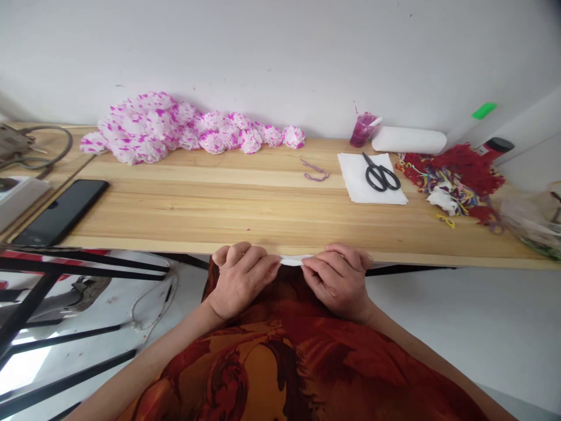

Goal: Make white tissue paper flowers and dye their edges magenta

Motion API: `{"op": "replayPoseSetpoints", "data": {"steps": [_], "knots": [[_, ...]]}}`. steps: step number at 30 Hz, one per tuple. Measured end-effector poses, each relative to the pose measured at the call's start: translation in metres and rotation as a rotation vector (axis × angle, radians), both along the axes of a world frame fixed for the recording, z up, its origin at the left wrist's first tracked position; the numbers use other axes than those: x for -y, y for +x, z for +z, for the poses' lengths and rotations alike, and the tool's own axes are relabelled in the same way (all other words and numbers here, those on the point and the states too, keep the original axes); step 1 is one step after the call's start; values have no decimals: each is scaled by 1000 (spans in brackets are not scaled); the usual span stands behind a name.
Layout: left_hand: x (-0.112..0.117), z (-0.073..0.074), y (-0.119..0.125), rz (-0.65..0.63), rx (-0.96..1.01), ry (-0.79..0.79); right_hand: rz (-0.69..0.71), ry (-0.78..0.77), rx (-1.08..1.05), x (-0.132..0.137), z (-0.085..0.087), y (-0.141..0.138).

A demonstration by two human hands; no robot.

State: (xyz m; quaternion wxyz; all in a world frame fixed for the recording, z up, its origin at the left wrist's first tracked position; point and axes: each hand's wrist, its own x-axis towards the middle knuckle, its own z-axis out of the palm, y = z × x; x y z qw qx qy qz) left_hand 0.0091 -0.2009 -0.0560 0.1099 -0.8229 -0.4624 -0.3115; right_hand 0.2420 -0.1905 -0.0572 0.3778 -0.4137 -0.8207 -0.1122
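Note:
Between my two hands, at the front edge of the wooden table (197,204), is a narrow folded strip of white paper (294,260). My left hand (245,275) pinches its left end, fingers curled. The right end is pinched by my right hand (339,278), its fingers also closed. To the right lies a stack of white paper sheets (353,181), with black-handled scissors (382,177) on it. A short purple string (316,175) rests on the tabletop. Along the wall sits a heap of white and magenta paper flowers (153,126).
A cup of magenta liquid (364,130) stands beside a white roll (409,140). Farther right are red pieces with coloured strings (460,175), a black-capped bottle (495,150) and a plastic bag (534,219). On the left lie a black phone (61,213) and a white power strip (20,199).

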Motion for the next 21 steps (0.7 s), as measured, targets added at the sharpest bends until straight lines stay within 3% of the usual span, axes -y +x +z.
{"op": "replayPoseSetpoints", "data": {"steps": [21], "knots": [[0,6,-1,10,66,18,-28,-111,-134,-3,4,-3]]}}
